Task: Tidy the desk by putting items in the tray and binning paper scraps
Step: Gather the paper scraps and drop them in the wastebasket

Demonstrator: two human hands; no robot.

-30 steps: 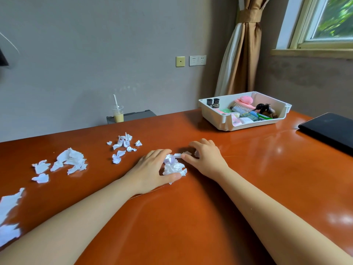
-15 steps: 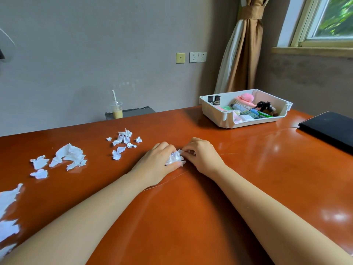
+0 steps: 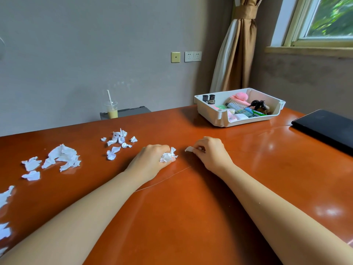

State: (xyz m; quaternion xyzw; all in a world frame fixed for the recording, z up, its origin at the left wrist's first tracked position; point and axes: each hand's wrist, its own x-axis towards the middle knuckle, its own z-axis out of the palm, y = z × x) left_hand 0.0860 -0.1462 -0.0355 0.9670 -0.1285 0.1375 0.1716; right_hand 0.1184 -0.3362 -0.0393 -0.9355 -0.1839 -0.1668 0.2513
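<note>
At the middle of the desk (image 3: 191, 217), the left hand (image 3: 150, 161) is curled round a crumpled wad of paper (image 3: 168, 156). Just at its 3 o'clock the right hand (image 3: 210, 153) pinches a small scrap (image 3: 189, 149) between thumb and fingertips, low over the surface. The step in hand looks like gathering scraps. The pinched piece probably wants adding to the wad, then the hands must reach toward 10 and 9 o'clock, where a small cluster (image 3: 119, 138), a larger torn heap (image 3: 61, 157) and edge pieces (image 3: 5, 196) lie loose. No bin shows, so where the paper goes cannot be told. At 1 o'clock the white tray (image 3: 212, 117) already holds a pink brush (image 3: 241, 96) among other small items. A black slab (image 3: 328, 127) lies at 3 o'clock, well apart, and a cup with a straw (image 3: 111, 110) stands beyond the far edge at 11 o'clock. Neither seems to block the reach.
</note>
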